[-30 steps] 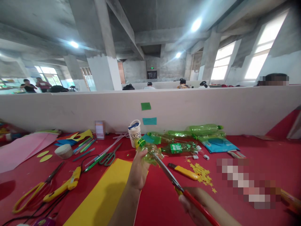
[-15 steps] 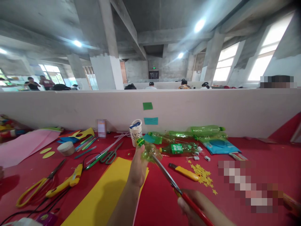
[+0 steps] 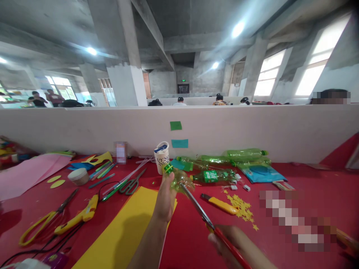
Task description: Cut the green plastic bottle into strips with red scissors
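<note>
In my left hand (image 3: 166, 196) is the cut-off top of a green plastic bottle (image 3: 183, 180), its green cap pointing up and left. My right hand (image 3: 231, 241) grips red-handled scissors (image 3: 200, 210), whose blades reach up-left to the bottle piece. The blade tips touch or overlap its lower edge; whether they are inside it I cannot tell. Beneath my left forearm lie yellow paper sheets (image 3: 123, 228). Right of the blades rests a yellow utility knife (image 3: 220, 204) beside a pile of yellow paper stars (image 3: 244, 210).
Behind the bottle piece stands a white lidded cup (image 3: 162, 157). Several green bottles (image 3: 213, 176) lie by the white partition (image 3: 84, 127). At left are yellow-handled scissors (image 3: 42, 226), a yellow glue gun (image 3: 81, 216) with its cord, grey-green scissors (image 3: 133, 185) and pink paper (image 3: 33, 173).
The bottle piece and the scissors have shifted very slightly. My right hand has moved a little to the left. The things on the table lie as before.
</note>
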Demonstrator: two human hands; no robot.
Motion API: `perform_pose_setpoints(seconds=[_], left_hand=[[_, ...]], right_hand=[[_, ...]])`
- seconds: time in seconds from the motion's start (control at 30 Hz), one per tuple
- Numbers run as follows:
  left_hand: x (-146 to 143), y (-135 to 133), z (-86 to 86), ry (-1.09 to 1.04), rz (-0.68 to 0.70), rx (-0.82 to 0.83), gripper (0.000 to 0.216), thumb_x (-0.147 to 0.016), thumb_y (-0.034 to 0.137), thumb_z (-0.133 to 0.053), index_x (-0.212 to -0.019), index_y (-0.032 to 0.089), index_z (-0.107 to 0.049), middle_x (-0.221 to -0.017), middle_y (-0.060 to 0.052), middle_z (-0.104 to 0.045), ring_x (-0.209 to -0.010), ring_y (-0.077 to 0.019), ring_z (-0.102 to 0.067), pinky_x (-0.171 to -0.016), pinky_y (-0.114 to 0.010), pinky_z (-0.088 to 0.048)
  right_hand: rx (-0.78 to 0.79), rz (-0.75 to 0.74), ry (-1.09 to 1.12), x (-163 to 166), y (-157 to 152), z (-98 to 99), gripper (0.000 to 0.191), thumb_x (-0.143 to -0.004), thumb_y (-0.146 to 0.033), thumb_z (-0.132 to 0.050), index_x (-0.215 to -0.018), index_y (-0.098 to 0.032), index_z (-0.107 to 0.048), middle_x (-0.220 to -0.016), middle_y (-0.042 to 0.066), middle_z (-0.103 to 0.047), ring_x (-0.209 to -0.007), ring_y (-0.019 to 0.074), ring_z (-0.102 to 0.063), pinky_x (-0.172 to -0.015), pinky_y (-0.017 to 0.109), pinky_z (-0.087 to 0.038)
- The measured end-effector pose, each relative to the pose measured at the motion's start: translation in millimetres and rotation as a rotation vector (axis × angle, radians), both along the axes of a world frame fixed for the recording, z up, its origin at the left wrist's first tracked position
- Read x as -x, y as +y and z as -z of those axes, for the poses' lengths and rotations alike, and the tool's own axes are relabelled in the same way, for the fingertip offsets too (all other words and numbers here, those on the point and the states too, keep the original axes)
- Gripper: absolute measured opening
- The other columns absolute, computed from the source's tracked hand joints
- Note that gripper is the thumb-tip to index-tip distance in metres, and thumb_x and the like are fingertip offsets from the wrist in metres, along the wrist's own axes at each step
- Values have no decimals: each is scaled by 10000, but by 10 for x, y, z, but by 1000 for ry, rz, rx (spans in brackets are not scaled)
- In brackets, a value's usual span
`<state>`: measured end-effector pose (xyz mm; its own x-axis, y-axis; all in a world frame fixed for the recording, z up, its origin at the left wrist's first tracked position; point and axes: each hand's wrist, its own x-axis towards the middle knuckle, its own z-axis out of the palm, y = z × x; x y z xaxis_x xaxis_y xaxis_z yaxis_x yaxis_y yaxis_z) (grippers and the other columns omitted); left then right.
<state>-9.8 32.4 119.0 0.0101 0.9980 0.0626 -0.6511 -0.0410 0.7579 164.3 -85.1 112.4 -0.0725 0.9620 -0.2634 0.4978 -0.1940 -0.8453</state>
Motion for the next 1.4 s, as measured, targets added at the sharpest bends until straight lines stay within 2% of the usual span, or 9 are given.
perform_pose_setpoints(seconds=[0.1,0.23,0.47,0.63,0.9,1.0,1.17,1.3,1.4], left_hand=[[4,2,0,-1,0,-11,258,-801,354,-608,-1005,199,-575,-916,-30,-672,-946,-203,-626,-886,-363,-431],[7,-2,-16,15,-12,-21,254,-803,360,-602,-1001,202,-582,-934,-36,-670,-963,-207,-619,-878,-363,-437],[-17,-34,-8,66,-31,2,248,-762,344,-640,-981,232,-614,-1019,-40,-667,-1042,-230,-588,-891,-368,-434],[-32,-27,19,44,-33,-4,230,-763,342,-636,-972,247,-620,-1042,-38,-664,-1072,-235,-579,-889,-366,-434],[-5,-17,25,51,-30,-3,247,-774,347,-629,-1003,258,-610,-1042,-36,-665,-1082,-240,-579,-883,-371,-442],[14,-11,32,51,-27,-5,263,-775,362,-635,-1016,258,-612,-1029,-43,-673,-1090,-249,-577,-888,-379,-438],[33,-5,20,51,-29,-12,309,-774,419,-630,-1023,237,-620,-1004,-47,-684,-1083,-255,-585,-896,-378,-440],[39,-1,4,75,-58,-12,305,-773,405,-634,-1018,223,-625,-989,-42,-688,-1077,-252,-588,-907,-368,-440],[49,8,12,99,-69,2,295,-771,398,-635,-1013,230,-629,-974,-36,-690,-1075,-255,-588,-909,-370,-440]], right_hand=[[-16,-59,-13,-9,40,61,426,-825,-609,-513,-785,-190,-580,-635,-29,-485,-526,109,-457,-478,208,-362],[47,1,86,-52,60,177,506,-788,-681,-507,-895,-192,-581,-690,-17,-518,-572,124,-493,-509,210,-395],[119,0,205,-57,68,227,574,-767,-751,-451,-820,-189,-557,-653,-17,-504,-592,137,-530,-540,219,-437],[130,22,221,-68,64,244,551,-737,-744,-502,-788,-196,-540,-686,-18,-514,-561,120,-507,-498,208,-407],[108,-87,68,10,156,74,457,-826,-609,-504,-634,-210,-390,-560,-69,-345,-440,70,-380,-408,185,-308],[92,-94,39,26,171,67,452,-844,-596,-479,-631,-211,-374,-560,-71,-315,-448,73,-388,-405,184,-291],[89,-96,178,-5,119,51,561,-764,-757,-447,-681,-205,-399,-598,-52,-378,-482,79,-437,-405,187,-286],[165,-118,196,-15,66,-69,589,-754,-791,-406,-722,-203,-425,-574,-54,-435,-372,40,-327,-347,196,-173],[179,-111,181,-17,44,-163,602,-760,-792,-391,-725,-194,-459,-559,-36,-499,-366,39,-317,-350,187,-167]])
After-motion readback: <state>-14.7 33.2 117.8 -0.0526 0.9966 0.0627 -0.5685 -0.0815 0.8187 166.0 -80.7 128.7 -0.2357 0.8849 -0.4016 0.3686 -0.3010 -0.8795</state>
